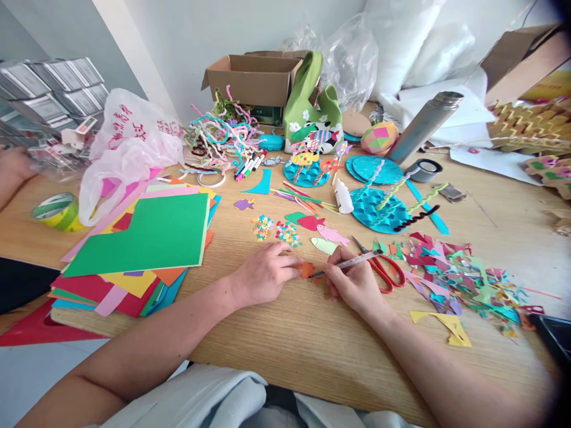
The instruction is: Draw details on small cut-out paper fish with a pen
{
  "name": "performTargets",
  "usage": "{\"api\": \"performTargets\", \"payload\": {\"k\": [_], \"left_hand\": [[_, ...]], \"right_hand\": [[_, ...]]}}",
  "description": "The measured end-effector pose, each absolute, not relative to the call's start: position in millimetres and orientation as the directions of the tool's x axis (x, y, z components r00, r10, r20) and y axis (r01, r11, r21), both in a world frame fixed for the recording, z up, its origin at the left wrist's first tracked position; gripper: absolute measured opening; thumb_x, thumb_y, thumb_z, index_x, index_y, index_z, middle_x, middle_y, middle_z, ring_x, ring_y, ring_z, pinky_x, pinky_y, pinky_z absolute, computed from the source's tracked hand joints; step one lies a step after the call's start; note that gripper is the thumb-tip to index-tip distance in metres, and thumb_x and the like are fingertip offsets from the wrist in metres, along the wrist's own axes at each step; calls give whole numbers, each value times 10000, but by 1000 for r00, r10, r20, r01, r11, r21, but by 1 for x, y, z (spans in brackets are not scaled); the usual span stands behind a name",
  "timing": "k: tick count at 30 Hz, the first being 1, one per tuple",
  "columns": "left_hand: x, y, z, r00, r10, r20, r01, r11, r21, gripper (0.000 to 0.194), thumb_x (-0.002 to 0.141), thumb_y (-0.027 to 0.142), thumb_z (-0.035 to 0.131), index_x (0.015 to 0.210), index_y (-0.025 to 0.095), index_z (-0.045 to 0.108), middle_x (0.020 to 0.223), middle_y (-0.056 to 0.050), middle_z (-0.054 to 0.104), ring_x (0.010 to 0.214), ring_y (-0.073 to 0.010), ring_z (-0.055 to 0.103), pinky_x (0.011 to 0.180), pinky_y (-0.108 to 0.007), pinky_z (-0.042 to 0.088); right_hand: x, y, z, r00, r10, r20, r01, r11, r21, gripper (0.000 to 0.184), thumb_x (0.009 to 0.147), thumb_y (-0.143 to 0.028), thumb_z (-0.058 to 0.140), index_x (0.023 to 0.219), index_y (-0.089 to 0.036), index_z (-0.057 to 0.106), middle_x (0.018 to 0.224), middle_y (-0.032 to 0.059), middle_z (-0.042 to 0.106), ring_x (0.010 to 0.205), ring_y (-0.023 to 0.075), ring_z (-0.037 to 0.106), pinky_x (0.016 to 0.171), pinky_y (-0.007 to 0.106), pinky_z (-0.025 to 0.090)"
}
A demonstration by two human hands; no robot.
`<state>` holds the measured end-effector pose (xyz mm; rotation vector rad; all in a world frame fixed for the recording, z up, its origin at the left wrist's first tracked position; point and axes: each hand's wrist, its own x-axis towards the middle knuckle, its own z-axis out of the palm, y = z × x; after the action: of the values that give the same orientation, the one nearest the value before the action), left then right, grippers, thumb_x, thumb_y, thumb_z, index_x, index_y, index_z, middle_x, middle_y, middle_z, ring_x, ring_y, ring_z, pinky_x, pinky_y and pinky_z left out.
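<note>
My left hand (263, 274) rests on the table, its fingertips holding the edge of a small orange paper cutout (307, 270). A slim pen (360, 259) is gripped in my right hand (352, 284), its dark tip at the cutout's right side. Right beside that hand lie scissors with red handles (395, 274). Just beyond my hands are a pink paper fish (333, 235), a pale green paper fish (323, 245), a red paper fish (311, 222) and two small piles of paper dots (288, 233). A purple paper fish (245, 204) lies farther left.
Coloured paper sheets (147, 232) are stacked at left, near a tape roll (57, 211). Paper scraps (473, 279) spread at right. Blue decorated discs (379, 211), a glue bottle (343, 197) and a metal flask (423, 128) stand behind. Another person's hand (15, 169) shows at far left.
</note>
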<state>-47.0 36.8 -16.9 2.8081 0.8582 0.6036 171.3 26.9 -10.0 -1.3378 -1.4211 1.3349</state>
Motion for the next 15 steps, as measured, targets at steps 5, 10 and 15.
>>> {"api": "performTargets", "payload": {"k": [5, 10, 15], "left_hand": [[-47, 37, -17, 753, 568, 332, 505, -823, 261, 325, 960, 86, 450, 1094, 189, 728, 1184, -58, 707, 1158, -235, 514, 997, -431, 492], [-47, 37, -18, 752, 560, 349, 493, -828, 267, 338, 955, 76, 437, 1111, 175, 720, 1175, -56, 709, 1170, -236, 501, 1015, -426, 485], [-47, 37, -18, 745, 552, 374, 483, -834, 269, 329, 950, 68, 447, 1127, 149, 711, 1154, -49, 716, 1155, -244, 499, 1011, -407, 485]], "right_hand": [[171, 27, -11, -199, 974, -108, 121, -85, -989, 217, 771, -292, 628, 691, -248, 432, 413, -75, 527, 298, 117, 488, 330, 210, 343], [169, 26, -8, -242, 966, -92, 152, -56, -987, 270, 823, -360, 644, 690, -245, 440, 397, -55, 538, 318, 116, 488, 365, 214, 345], [168, 27, -8, -256, 962, -95, 141, -60, -988, 293, 821, -399, 664, 696, -238, 453, 414, -54, 540, 323, 113, 501, 354, 204, 351]]}}
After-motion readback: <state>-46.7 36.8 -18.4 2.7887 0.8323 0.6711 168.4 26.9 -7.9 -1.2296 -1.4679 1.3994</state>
